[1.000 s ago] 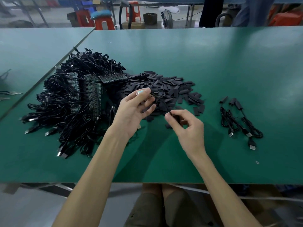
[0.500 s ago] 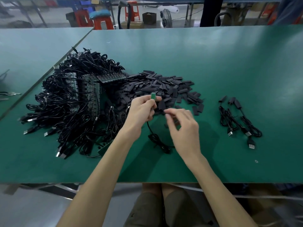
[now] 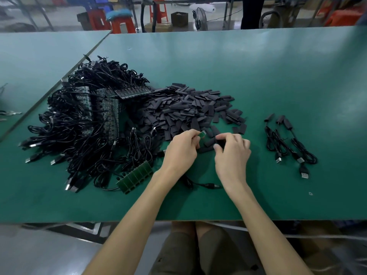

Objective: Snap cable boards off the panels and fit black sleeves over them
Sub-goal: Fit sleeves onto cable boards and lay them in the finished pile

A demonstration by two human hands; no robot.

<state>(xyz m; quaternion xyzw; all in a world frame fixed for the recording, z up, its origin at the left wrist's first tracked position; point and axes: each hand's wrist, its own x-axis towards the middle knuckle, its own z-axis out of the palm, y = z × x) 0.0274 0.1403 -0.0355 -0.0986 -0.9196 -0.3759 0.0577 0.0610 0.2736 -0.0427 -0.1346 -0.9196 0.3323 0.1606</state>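
View: head
Left hand: pinches a small green board at its fingertips, the board pointing toward the other hand.
Right hand: fingers curled round a black sleeve, just beside the board.
Cable: trails on the table under the wrists.
Sleeve pile: just beyond the hands.
Cable heap: left, with a panel at its near edge.
Sleeved cables: right, well apart.

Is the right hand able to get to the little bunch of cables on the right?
Probably yes. The cables lie on bare table beside the right hand, with nothing between them. Its fingers are pinching a black sleeve, though, so it might need to drop that first.
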